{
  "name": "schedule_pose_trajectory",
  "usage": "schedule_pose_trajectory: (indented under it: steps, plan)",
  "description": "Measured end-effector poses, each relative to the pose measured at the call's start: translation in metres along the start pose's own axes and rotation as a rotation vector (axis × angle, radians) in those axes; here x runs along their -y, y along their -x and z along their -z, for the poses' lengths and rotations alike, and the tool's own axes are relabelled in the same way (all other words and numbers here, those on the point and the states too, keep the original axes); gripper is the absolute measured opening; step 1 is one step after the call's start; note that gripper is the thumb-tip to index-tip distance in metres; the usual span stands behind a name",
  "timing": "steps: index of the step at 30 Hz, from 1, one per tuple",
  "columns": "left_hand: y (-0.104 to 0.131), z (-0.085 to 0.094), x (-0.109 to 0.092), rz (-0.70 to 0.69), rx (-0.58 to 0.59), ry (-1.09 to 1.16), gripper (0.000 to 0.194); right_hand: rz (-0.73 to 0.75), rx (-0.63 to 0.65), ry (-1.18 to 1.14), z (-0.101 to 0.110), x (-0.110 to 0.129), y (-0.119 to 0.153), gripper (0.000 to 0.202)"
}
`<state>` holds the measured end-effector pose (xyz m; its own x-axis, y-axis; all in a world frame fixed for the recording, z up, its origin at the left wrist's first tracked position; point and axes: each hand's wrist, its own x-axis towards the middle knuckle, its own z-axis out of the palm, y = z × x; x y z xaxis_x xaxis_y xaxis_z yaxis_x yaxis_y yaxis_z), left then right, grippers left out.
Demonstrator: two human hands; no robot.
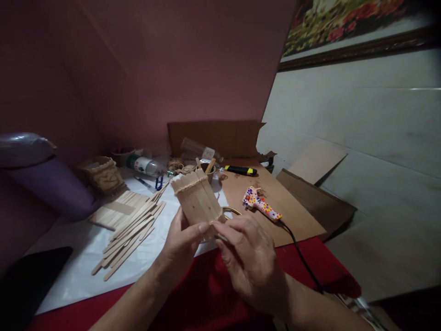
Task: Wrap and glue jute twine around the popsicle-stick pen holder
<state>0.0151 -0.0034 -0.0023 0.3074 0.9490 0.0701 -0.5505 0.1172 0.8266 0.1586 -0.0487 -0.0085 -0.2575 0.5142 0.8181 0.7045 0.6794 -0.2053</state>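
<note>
A small container of craft sticks (199, 200), with twine around its upper edge, is held tilted above the table. My left hand (181, 239) grips its lower left side, thumb across the bottom edge. My right hand (246, 255) is at its lower right corner, fingers pinched at the bottom edge; whatever is between the fingertips is too small to make out. Part of a gold-coloured ring (232, 210) shows behind the right fingers. Loose craft sticks (129, 243) lie on the white sheet to the left, beside a banded bundle of sticks (119, 209).
A flowered glue gun (262, 204) with a black cord lies on cardboard (296, 220) at the right. Behind are a yellow-black cutter (241, 170), plastic bottles (146, 165), twine (176, 164) and a cup holding sticks (208, 174). Another stick-covered container (103, 177) stands at the left.
</note>
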Motion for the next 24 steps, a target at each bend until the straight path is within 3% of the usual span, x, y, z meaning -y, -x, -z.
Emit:
schedule_pose_trajectory:
  steps: [6,14,19,24]
  plan:
    - [-0.001,-0.001,0.0,0.004,0.009,-0.019,0.044,-0.127,0.008,-0.08,0.0,-0.001,-0.005,0.024]
    - [-0.005,0.012,0.014,-0.081,0.048,-0.112,0.05,-0.185,0.083,-0.146,0.007,-0.002,-0.018,0.006]
    - [-0.006,0.013,0.015,-0.078,0.048,-0.103,0.051,-0.1,0.066,-0.03,0.005,-0.002,-0.018,0.007]
    - [-0.003,0.005,0.01,-0.02,0.013,-0.03,0.051,0.093,-0.039,0.267,-0.004,0.0,-0.005,0.01]
